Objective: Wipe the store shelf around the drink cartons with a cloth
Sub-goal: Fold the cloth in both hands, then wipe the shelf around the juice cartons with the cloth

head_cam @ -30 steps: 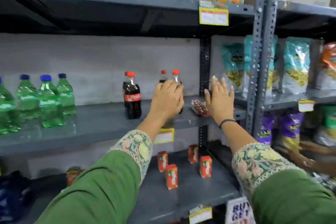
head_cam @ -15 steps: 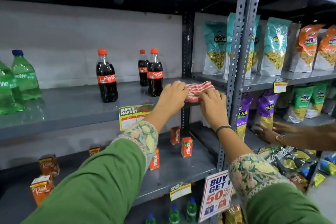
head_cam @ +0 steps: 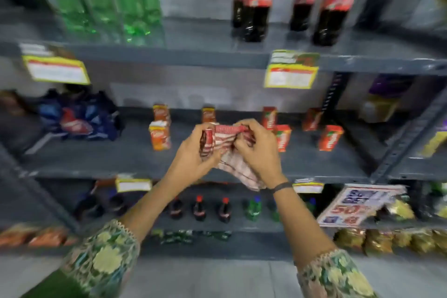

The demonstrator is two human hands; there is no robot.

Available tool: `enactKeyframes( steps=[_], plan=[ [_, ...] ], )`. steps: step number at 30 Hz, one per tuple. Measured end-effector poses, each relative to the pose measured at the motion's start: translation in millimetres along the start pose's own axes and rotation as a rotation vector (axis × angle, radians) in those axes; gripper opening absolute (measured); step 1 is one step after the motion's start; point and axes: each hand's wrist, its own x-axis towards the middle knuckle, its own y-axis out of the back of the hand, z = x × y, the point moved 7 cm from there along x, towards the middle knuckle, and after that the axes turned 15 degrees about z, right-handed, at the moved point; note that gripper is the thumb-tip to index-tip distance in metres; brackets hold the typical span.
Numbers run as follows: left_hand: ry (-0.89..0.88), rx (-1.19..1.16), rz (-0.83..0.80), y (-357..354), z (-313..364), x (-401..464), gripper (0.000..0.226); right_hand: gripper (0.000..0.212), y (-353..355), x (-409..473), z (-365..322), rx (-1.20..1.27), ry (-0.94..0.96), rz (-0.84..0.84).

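Nearest the camera, at the bottom of the frame, two green sleeves with flowered lace cuffs reach up to the centre. The left hand (head_cam: 191, 155) and right hand (head_cam: 260, 152) are both closed on the red-and-white checked cloth (head_cam: 225, 147), bunching it between them in the air, a loose tail hanging below the right wrist. Half a second ago the same cloth lay at the edge of the shelf with the cola bottles and both hands were just taking hold of it; now it is lifted off and held in front of the shelf one level lower. I judge that fetching is done and the cloth is being gathered into a pad, with wiping not yet begun.

Just behind the hands runs the grey metal store shelf (head_cam: 125, 159), its front part bare. The drink cartons (head_cam: 160, 135) stand scattered across its middle and back, orange ones left of the hands, red ones right, well apart from each other, so the cloth can pass between them. A dark blue packet (head_cam: 79, 116) lies at the left.

Farther up, cola bottles (head_cam: 254, 5) and green bottles (head_cam: 108, 0) stand on the upper shelf, yellow price tags (head_cam: 290, 75) on its edge. The whole view is motion-blurred, so labels cannot be read
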Motion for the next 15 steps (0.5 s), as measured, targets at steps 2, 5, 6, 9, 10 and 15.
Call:
enactKeyframes(
  steps=[2,5,6,9,10,15],
  plan=[
    [0.157,0.046,0.07,49,-42,-10,0.035,0.033,-57,-14,-14,-0.014,-0.039,-0.171],
    [0.392,0.053,0.184,123,-96,-23,0.024,0.038,-137,-45,-45,-0.001,-0.012,-0.298],
    [0.457,0.054,0.214,145,-110,-27,0.018,0.041,-161,-58,-55,0.012,-0.013,-0.325],
    [0.611,0.032,0.316,205,-147,-35,0.012,0.07,-227,-105,-79,-0.016,-0.003,-0.427],
    [0.651,0.009,0.341,221,-158,-36,0.011,0.084,-246,-122,-87,-0.049,0.007,-0.467],
    [0.839,-0.136,0.339,258,-201,-40,0.024,0.101,-308,-168,-119,-0.074,-0.109,-0.413]
  ],
)
